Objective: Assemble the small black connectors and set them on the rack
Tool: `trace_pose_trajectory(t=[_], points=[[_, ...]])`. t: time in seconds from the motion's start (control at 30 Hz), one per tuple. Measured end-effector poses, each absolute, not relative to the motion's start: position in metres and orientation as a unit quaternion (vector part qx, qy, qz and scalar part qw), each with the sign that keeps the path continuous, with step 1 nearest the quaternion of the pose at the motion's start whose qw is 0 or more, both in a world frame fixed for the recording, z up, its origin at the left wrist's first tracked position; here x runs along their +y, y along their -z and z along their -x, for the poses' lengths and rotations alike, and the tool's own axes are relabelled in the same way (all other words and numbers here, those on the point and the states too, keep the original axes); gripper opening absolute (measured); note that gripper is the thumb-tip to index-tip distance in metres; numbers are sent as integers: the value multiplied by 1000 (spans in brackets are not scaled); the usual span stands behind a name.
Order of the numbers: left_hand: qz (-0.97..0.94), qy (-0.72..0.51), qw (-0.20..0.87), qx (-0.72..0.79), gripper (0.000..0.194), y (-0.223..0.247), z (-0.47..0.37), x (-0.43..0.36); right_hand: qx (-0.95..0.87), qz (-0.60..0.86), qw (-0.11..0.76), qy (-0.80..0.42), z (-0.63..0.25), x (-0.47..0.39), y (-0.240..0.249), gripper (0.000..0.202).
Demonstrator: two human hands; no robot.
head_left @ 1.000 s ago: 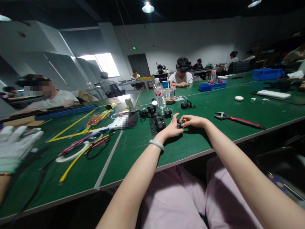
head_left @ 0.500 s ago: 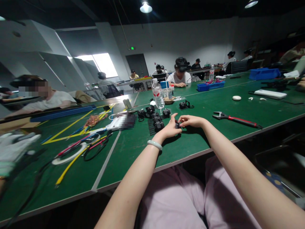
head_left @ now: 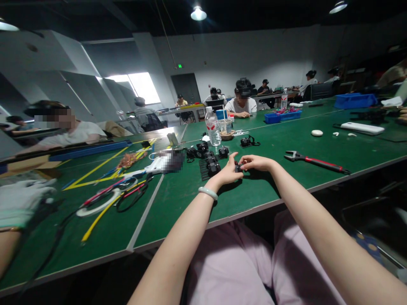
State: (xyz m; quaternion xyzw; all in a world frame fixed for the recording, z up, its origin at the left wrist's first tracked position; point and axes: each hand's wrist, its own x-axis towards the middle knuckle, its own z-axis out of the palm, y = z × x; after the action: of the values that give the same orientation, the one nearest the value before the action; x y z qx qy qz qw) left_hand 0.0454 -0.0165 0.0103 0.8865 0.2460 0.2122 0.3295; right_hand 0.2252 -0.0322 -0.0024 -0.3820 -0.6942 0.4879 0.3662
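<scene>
Between my two hands is a small black part (head_left: 237, 168), partly covered by fingers, so its exact kind does not show. My left hand (head_left: 229, 171), with a pale bangle on the wrist, grips it from the left, thumb and fingers curved around it. From the right, my right hand (head_left: 257, 162) pinches the same part with bent fingers. Just left of my left hand, black chunky parts (head_left: 212, 163) lie on a ribbed black piece (head_left: 203, 170). More black parts (head_left: 202, 146) sit behind them, and a black part with a loop (head_left: 249, 141) lies farther back.
On the green table (head_left: 270, 199) a red-handled adjustable wrench (head_left: 318, 162) lies to the right. A water bottle (head_left: 212, 127) and a cup (head_left: 226, 126) stand behind the parts. Cables (head_left: 104, 216) spread at left, near another person's gloved hand (head_left: 22, 199). A blue tray (head_left: 282, 116) sits farther back.
The view has shifted slightly, so the scene sits a little farther right and lower. Both hands stay on the small black part, with only slight finger movement.
</scene>
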Motion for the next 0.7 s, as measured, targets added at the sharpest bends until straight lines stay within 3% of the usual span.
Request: trace_pose_trajectory(t=[0.7], points=[[-880,-211,335,261,85,-7,-47,-15,-678,397,363,-501,-227,-29,5,24]])
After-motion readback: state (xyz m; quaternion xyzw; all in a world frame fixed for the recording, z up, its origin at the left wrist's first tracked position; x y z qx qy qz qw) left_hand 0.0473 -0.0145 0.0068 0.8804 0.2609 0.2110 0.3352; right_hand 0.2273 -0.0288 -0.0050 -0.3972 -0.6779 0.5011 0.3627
